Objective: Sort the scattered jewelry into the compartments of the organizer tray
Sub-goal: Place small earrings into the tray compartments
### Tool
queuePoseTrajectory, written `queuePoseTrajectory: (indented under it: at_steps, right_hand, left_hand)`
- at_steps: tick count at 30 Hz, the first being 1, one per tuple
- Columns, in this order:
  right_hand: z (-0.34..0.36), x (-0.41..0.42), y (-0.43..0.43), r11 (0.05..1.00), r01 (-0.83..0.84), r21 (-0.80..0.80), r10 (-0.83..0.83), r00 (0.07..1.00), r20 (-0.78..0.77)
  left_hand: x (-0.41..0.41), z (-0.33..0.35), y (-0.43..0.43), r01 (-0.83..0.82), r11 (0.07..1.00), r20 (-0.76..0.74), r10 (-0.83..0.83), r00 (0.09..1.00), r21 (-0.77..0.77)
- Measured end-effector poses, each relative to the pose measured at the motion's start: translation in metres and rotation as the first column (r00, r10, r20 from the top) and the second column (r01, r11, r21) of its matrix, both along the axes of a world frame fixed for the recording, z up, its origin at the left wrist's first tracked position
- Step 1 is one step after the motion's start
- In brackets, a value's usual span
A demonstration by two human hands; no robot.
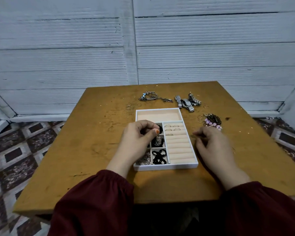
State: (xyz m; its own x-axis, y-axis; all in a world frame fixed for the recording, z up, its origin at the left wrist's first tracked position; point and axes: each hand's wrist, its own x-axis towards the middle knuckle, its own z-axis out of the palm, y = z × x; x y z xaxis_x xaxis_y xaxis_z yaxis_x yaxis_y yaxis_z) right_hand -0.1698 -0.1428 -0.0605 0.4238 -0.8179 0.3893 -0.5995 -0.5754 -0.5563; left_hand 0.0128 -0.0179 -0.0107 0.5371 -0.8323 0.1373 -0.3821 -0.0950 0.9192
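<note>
The left hand [136, 135] pinches a small silvery dangling piece [157, 138] between thumb and fingers, above the small compartments on the left side of the organizer tray [165, 167]. It should be lowered slowly into one cell, so it does not tangle with the black bands [158, 156]. The right hand [211, 143] rests at 3 o'clock of the tray, its grip loosely curled, holding nothing visible. Which cell lies under the left hand is hidden.

Left hand [136, 138] covers the left-column compartments of the organizer tray [166, 166] at frame centre, so their contents can't be read. The small dangling piece [157, 139] pinched at its fingertips is too tiny and blurred to identify. Right hand [213, 143] is motion-blurred, hiding the near end of the purple bead cluster [212, 124]; both sleeves [92, 201] are cut by the bottom edge.
</note>
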Motion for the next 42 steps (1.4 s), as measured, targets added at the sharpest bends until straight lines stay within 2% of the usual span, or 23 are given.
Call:
queuePoseTrajectory:
  at_steps: [3, 5, 11, 17, 21, 25, 29, 36, 42]
  right_hand:
    - [-0.007, 0.0, -0.001, 0.995, -0.009, -0.099, -0.008, 0.985, -0.173]
    - [-0.009, 0.0, -0.001, 0.993, -0.005, -0.117, -0.021, 0.976, -0.217]
    - [-0.011, 0.0, -0.001, 0.994, -0.031, -0.108, 0.009, 0.979, -0.204]
    - [-0.01, 0.0, -0.001, 0.994, -0.028, -0.108, 0.003, 0.974, -0.225]
    - [-0.011, -0.001, 0.0, 0.995, -0.028, -0.099, 0.007, 0.978, -0.21]
    - [-0.014, -0.001, -0.001, 0.995, -0.023, -0.097, 0.004, 0.981, -0.192]
    - [-0.013, 0.0, 0.0, 0.994, -0.02, -0.107, 0.001, 0.984, -0.178]
    - [-0.012, -0.001, 0.001, 0.995, -0.026, -0.091, 0.009, 0.983, -0.182]
    - [-0.011, -0.001, 0.0, 0.997, -0.018, -0.081, 0.004, 0.985, -0.175]
  left_hand:
    - [-0.002, -0.001, -0.004, 0.025, 0.999, 0.015, -0.026, 1.0, 0.034]
    - [-0.003, -0.001, -0.006, 0.04, 0.998, 0.019, -0.042, 0.999, 0.057]
    - [-0.001, -0.011, -0.013, 0.042, 0.993, 0.091, -0.052, 0.995, 0.111]
    - [0.001, -0.023, -0.02, -0.03, 0.986, 0.267, -0.014, 0.964, 0.162]
    - [-0.003, -0.021, -0.02, -0.082, 0.983, 0.393, 0.01, 0.92, 0.166]
    - [-0.004, -0.018, -0.02, -0.165, 0.962, 0.599, 0.001, 0.801, 0.218]
    - [-0.007, -0.016, -0.019, -0.211, 0.946, 0.692, -0.019, 0.722, 0.246]
    - [-0.012, -0.007, -0.02, -0.233, 0.924, 0.744, -0.076, 0.664, 0.302]
    - [-0.013, 0.002, -0.017, -0.23, 0.934, 0.705, -0.032, 0.709, 0.274]
